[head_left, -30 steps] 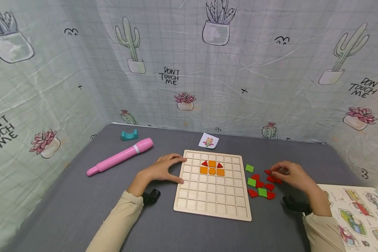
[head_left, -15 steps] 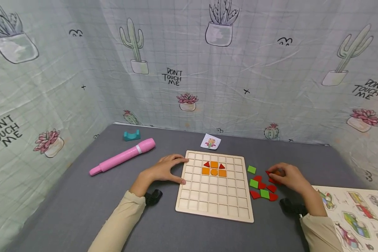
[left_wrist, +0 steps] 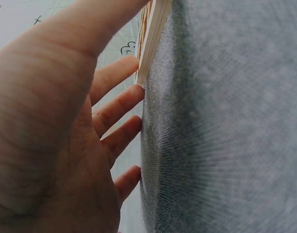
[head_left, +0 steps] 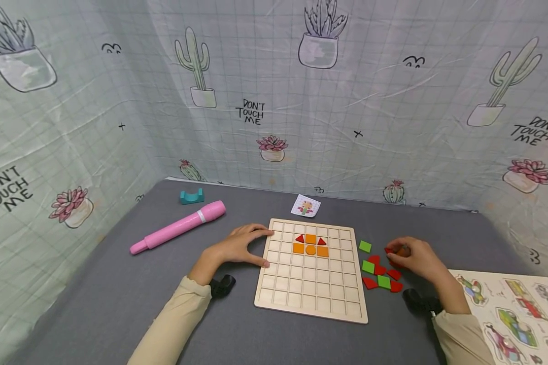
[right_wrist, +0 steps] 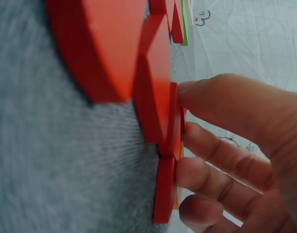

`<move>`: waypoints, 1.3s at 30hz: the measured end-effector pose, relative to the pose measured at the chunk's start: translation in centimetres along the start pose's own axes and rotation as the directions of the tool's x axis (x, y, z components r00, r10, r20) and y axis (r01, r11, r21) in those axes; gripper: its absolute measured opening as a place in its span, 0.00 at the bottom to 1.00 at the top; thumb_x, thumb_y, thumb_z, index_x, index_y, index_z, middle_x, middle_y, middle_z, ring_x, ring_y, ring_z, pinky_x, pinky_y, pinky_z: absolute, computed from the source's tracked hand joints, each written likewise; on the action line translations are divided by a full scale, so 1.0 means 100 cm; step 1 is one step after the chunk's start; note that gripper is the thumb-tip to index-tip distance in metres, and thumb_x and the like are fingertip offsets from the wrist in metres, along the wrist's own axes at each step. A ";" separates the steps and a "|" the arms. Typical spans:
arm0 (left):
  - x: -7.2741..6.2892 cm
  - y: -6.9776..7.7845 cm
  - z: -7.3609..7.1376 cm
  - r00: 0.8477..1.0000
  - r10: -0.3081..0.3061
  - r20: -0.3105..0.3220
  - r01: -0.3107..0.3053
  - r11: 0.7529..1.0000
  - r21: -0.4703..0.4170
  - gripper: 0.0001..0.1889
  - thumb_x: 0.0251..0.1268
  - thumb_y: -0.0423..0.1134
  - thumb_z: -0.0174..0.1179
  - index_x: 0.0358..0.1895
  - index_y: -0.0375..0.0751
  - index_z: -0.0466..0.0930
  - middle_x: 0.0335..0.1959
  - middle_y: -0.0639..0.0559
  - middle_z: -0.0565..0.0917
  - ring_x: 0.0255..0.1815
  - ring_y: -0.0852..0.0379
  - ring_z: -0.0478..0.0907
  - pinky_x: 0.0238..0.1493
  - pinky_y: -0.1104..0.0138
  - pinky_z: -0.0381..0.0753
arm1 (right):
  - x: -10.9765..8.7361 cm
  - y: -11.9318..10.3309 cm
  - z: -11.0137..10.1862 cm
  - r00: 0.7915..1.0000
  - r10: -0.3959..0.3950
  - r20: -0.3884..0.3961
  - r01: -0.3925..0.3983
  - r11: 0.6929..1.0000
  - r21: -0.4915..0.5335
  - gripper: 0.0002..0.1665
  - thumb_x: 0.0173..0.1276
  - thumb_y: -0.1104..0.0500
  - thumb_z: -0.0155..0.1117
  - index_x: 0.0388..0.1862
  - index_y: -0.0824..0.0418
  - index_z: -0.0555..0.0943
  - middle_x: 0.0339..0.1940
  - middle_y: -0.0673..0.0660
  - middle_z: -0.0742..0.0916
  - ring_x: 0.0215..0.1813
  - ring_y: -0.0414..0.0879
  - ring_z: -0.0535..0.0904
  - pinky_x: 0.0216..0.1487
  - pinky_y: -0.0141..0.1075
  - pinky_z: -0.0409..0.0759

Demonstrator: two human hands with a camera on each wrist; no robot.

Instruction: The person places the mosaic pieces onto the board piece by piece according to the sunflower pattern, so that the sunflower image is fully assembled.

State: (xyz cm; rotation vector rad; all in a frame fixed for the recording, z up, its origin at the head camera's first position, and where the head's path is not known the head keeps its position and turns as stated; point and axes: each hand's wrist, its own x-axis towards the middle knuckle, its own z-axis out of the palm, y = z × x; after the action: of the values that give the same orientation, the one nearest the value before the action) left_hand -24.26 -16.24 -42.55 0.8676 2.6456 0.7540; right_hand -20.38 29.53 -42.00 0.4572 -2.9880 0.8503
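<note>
Head camera: spread left grip [head_left: 235,246] touches board [head_left: 308,292]; right grip [head_left: 415,256] touches red pieces [right_wrist: 164,191], hold unclear, green tiles [head_left: 368,266] between.

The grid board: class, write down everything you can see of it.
The grid board is pale and squarish with rounded corners, and looks wooden; lines divide its face into square cells. It lies flat on the grey table. Three orange squares, an orange circle and two red triangles sit in its far half. The left hand touches its left edge.
</note>
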 end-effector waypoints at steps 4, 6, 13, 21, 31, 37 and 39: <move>0.000 0.000 0.000 1.000 0.001 -0.002 -0.001 1.000 -0.003 0.43 0.52 0.57 0.71 0.72 0.49 0.66 0.70 0.45 0.65 0.72 0.42 0.59 0.69 0.42 0.51 | 0.001 -0.002 0.000 1.000 -0.015 0.006 0.015 1.000 0.015 0.10 0.62 0.65 0.69 0.42 0.68 0.84 0.35 0.57 0.85 0.30 0.44 0.80 0.32 0.34 0.78; 0.000 0.000 0.001 1.000 0.001 -0.004 -0.001 1.000 -0.002 0.43 0.52 0.57 0.71 0.72 0.49 0.66 0.69 0.46 0.65 0.72 0.42 0.59 0.70 0.42 0.51 | 0.001 -0.004 -0.001 1.000 -0.026 0.003 0.026 1.000 0.012 0.10 0.61 0.65 0.69 0.42 0.67 0.84 0.35 0.56 0.85 0.30 0.43 0.79 0.31 0.34 0.77; 0.000 0.000 -0.001 1.000 -0.006 0.000 0.006 1.000 -0.003 0.43 0.52 0.57 0.71 0.72 0.50 0.66 0.70 0.46 0.65 0.71 0.42 0.59 0.69 0.42 0.51 | 0.001 -0.015 -0.002 0.995 -0.101 -0.025 0.101 0.995 0.000 0.09 0.61 0.66 0.70 0.41 0.66 0.85 0.36 0.58 0.85 0.28 0.38 0.76 0.28 0.33 0.75; -0.001 0.002 -0.001 1.000 -0.008 0.001 0.008 1.000 -0.008 0.43 0.52 0.57 0.71 0.72 0.49 0.66 0.70 0.45 0.65 0.72 0.42 0.59 0.70 0.42 0.51 | 0.005 -0.033 0.004 0.986 -0.164 0.003 0.164 0.986 0.026 0.09 0.61 0.65 0.71 0.40 0.65 0.85 0.37 0.57 0.84 0.31 0.39 0.75 0.30 0.34 0.76; 0.000 0.002 0.001 1.000 -0.001 -0.004 0.001 1.000 -0.005 0.43 0.51 0.57 0.72 0.72 0.48 0.66 0.69 0.45 0.65 0.71 0.42 0.59 0.69 0.42 0.52 | 0.009 -0.049 0.013 0.956 -0.284 0.079 0.276 0.956 0.094 0.07 0.63 0.67 0.68 0.40 0.65 0.84 0.35 0.53 0.82 0.30 0.35 0.76 0.31 0.32 0.78; 0.001 -0.001 0.003 1.000 -0.001 -0.008 0.001 1.000 0.002 0.43 0.52 0.57 0.72 0.71 0.49 0.66 0.69 0.45 0.65 0.71 0.42 0.59 0.69 0.42 0.52 | 0.012 -0.057 0.019 0.928 -0.350 0.128 0.325 0.928 0.181 0.08 0.64 0.66 0.68 0.42 0.65 0.84 0.35 0.53 0.82 0.30 0.34 0.73 0.32 0.31 0.77; 0.001 -0.001 0.003 1.000 0.001 -0.011 -0.001 1.000 0.008 0.43 0.52 0.57 0.72 0.71 0.50 0.67 0.69 0.46 0.66 0.71 0.43 0.60 0.70 0.42 0.52 | 0.014 -0.060 0.022 0.921 -0.360 0.148 0.329 0.923 0.197 0.08 0.65 0.65 0.68 0.43 0.64 0.83 0.36 0.54 0.82 0.31 0.34 0.73 0.32 0.31 0.77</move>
State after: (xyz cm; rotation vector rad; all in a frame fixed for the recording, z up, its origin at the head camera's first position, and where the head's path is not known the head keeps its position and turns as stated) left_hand -24.31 -16.13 -42.91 0.8689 2.6596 0.7510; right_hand -19.89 23.20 -40.66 1.0876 -2.8593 1.0762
